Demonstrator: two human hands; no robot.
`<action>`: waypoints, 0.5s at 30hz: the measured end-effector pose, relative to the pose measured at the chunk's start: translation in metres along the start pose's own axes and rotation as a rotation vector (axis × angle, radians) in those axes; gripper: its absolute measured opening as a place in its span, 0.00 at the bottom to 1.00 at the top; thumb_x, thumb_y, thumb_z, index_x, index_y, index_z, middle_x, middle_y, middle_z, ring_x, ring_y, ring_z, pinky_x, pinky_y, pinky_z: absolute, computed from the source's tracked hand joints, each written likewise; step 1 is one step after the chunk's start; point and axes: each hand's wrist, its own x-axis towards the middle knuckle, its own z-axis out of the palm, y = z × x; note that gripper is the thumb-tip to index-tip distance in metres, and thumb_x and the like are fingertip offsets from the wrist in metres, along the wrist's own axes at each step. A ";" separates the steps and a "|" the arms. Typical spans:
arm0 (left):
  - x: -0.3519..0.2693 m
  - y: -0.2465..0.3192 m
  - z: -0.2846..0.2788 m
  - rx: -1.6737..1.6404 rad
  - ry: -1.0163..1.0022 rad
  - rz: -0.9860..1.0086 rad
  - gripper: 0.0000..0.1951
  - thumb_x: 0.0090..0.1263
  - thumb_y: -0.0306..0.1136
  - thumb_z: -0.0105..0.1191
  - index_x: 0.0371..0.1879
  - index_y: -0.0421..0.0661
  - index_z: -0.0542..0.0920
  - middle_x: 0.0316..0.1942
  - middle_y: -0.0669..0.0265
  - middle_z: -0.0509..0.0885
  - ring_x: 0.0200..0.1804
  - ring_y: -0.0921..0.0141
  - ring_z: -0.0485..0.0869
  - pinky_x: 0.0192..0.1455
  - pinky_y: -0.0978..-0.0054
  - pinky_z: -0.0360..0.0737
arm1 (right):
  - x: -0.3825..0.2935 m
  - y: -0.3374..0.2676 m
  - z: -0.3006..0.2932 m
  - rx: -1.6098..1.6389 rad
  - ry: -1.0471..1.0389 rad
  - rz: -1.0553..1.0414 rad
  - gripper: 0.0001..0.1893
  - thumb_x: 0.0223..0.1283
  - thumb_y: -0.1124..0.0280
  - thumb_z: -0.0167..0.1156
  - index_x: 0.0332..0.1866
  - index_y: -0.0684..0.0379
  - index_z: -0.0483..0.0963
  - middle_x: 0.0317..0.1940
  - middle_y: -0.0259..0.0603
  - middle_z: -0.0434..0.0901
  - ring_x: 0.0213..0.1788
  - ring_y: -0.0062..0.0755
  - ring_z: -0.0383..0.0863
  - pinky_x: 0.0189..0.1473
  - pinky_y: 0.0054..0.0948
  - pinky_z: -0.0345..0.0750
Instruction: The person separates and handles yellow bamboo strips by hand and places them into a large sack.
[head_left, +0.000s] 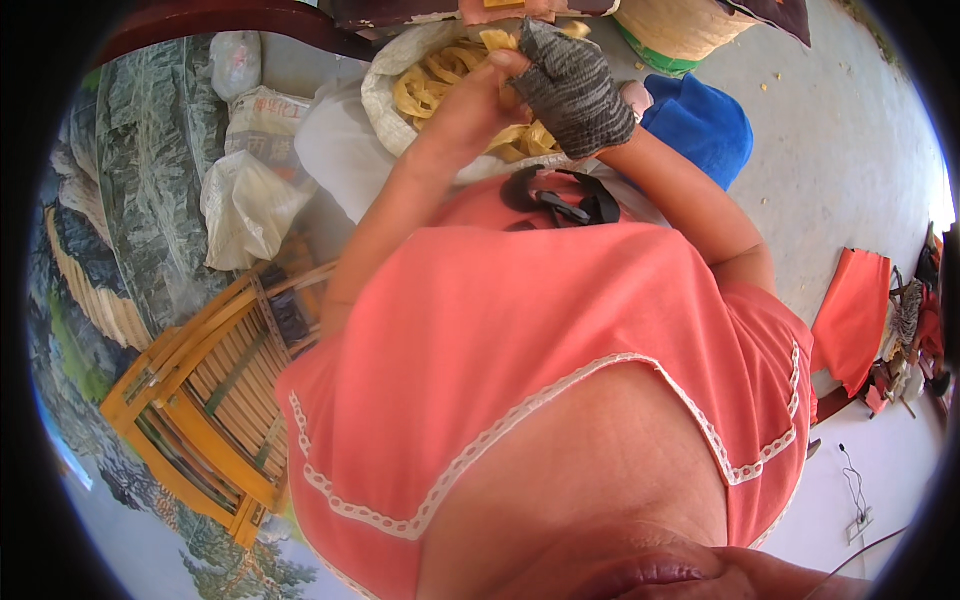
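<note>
My bare left hand (480, 105) is closed on a pale yellow strip (498, 39), which sticks up by the thumb. My right hand (576, 90), in a grey knitted fingerless glove, meets the left at the thumb. A bit of yellow material (577, 29) shows past the glove's far side; most of the right fingers are hidden. Both hands are above a white woven sack (382, 97) with its mouth rolled open. Inside lie many curled, flat yellow strips (427, 79), some of them covered by my hands and arms.
Beyond the sack is a dark red wooden edge (352, 13). To the right are a blue cloth (697, 124) and a pale container with a green base (675, 37). At left stand stuffed bags (255, 210) and a folded wooden slatted chair (217, 405). Small yellow scraps dot the floor (825, 150).
</note>
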 end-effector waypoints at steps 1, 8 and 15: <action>0.000 -0.004 -0.003 0.141 0.018 0.017 0.13 0.71 0.30 0.37 0.46 0.40 0.74 0.46 0.66 0.78 0.53 0.72 0.74 0.58 0.68 0.70 | 0.002 0.000 0.001 -0.186 0.019 -0.060 0.12 0.58 0.63 0.56 0.37 0.62 0.73 0.31 0.46 0.75 0.35 0.45 0.76 0.37 0.37 0.72; -0.009 0.015 -0.007 1.202 0.371 0.757 0.09 0.63 0.23 0.45 0.40 0.40 0.75 0.34 0.60 0.77 0.38 0.66 0.76 0.44 0.70 0.72 | -0.001 0.025 0.013 0.212 -0.008 0.072 0.14 0.60 0.58 0.55 0.33 0.60 0.71 0.28 0.42 0.75 0.28 0.31 0.76 0.26 0.30 0.72; -0.001 0.022 -0.006 0.979 0.378 1.295 0.10 0.66 0.22 0.45 0.44 0.42 0.75 0.42 0.60 0.78 0.45 0.64 0.77 0.52 0.70 0.73 | 0.001 -0.011 -0.003 1.571 -0.240 0.794 0.13 0.55 0.60 0.62 0.37 0.54 0.68 0.25 0.29 0.68 0.23 0.19 0.67 0.22 0.16 0.66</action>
